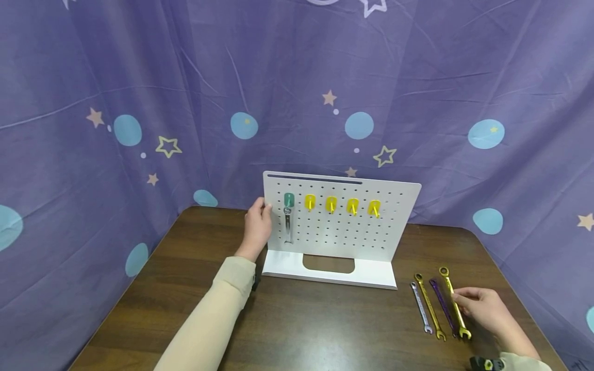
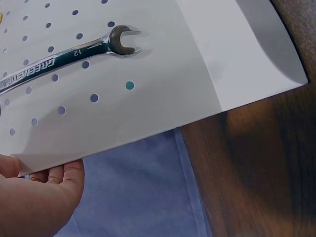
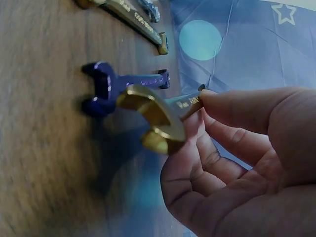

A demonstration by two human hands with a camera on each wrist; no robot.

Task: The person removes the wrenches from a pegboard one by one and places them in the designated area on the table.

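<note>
My left hand [image 1: 257, 226] grips the left edge of a white pegboard stand [image 1: 343, 232], thumb in front and fingers behind. A silver wrench [image 1: 287, 224] hangs from the green hook [image 1: 289, 200] on that board, its open end down; the left wrist view shows "12" on its shank. At the right of the table, my right hand [image 1: 484, 309] pinches a gold wrench [image 1: 456, 304] by its shank between thumb and fingers. The right wrist view has its open end [image 3: 158, 123] tilted up from the table. Beside it lies a purple wrench [image 1: 443, 306].
Several yellow hooks [image 1: 331, 204] run in a row along the board to the right of the green one. Another gold wrench [image 1: 430, 306] and a silver wrench [image 1: 421, 308] lie left of the purple one on the brown table [image 1: 325, 330]. A purple curtain [image 1: 297, 77] hangs behind.
</note>
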